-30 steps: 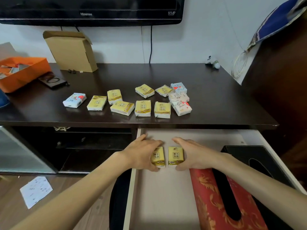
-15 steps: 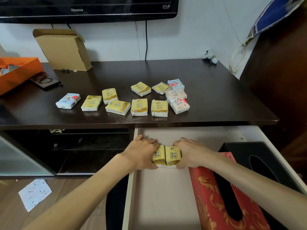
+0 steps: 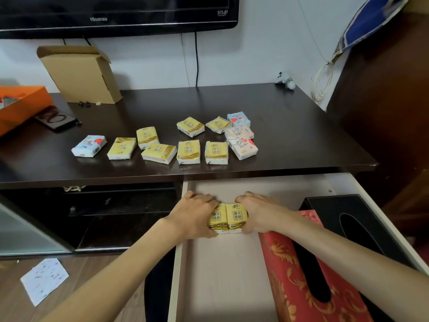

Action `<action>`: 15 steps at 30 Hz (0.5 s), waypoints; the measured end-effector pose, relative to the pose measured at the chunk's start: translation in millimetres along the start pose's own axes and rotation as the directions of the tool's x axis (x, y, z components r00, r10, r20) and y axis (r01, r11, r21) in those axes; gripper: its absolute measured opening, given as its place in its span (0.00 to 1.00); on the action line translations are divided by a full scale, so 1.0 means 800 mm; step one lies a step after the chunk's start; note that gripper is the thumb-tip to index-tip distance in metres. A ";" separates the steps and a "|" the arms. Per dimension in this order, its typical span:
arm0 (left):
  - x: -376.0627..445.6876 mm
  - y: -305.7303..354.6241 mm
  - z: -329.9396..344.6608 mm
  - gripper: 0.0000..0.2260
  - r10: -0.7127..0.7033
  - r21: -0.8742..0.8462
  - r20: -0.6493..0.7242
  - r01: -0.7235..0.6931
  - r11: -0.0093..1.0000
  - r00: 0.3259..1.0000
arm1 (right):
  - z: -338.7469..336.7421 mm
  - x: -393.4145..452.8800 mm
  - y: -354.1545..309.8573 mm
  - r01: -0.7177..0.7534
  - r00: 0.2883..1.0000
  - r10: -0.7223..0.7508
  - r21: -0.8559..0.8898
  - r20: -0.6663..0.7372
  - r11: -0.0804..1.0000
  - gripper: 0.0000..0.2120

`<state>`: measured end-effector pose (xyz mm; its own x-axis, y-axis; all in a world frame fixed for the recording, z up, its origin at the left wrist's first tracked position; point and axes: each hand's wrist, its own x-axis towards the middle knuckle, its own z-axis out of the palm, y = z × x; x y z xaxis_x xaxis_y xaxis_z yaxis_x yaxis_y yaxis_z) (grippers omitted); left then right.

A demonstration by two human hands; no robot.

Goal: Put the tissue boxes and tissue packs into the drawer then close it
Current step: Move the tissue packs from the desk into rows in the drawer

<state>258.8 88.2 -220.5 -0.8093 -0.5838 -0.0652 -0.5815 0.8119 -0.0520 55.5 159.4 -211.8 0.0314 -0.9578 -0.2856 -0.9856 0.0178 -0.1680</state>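
Note:
The white drawer (image 3: 222, 287) stands pulled out below the dark table (image 3: 290, 140). Inside it, my left hand (image 3: 192, 214) holds one yellow tissue pack (image 3: 217, 218) and my right hand (image 3: 260, 213) holds a second yellow tissue pack (image 3: 237, 217); the two packs stand upright, pressed side by side near the drawer's back. A red patterned tissue box (image 3: 290, 275) and a black tissue box (image 3: 352, 219) lie along the drawer's right side. Several yellow, blue and pink tissue packs (image 3: 188, 151) lie scattered on the table.
An open cardboard box (image 3: 81, 75), an orange box (image 3: 21, 105) and a dark flat case (image 3: 56, 118) sit at the table's back left. A TV (image 3: 116, 12) hangs above. A dark cabinet (image 3: 390, 101) stands at right. Paper (image 3: 44, 280) lies on the floor.
My hands have pushed the two yellow packs together and slid them a little further back in the drawer; the gap between them is gone.

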 end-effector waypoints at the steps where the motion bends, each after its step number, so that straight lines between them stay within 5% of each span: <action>1: 0.000 0.000 -0.001 0.33 0.003 0.002 0.001 -0.003 1.000 1.000 | -0.001 0.000 -0.001 -0.006 1.000 0.005 0.005 0.006 1.000 0.23; 8: -0.007 0.006 -0.011 0.40 -0.015 -0.024 0.016 0.015 1.000 1.000 | -0.006 -0.006 -0.003 -0.042 0.999 0.041 0.021 0.027 0.999 0.30; 12: -0.017 0.007 -0.028 0.36 -0.049 -0.200 -0.042 0.040 0.979 0.998 | -0.015 -0.018 -0.006 -0.048 0.998 0.051 0.124 -0.022 0.991 0.41; 15: -0.033 -0.004 -0.044 0.27 -0.109 -0.346 -0.123 0.060 0.936 0.986 | -0.032 -0.029 -0.009 -0.030 0.978 0.082 0.259 -0.193 0.965 0.27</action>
<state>279.2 101.1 -183.7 -0.7453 -0.6637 0.0637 -0.6219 0.7264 0.2924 57.4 174.1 -179.7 -0.0822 -0.9904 -0.1108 -0.9096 0.1200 -0.3978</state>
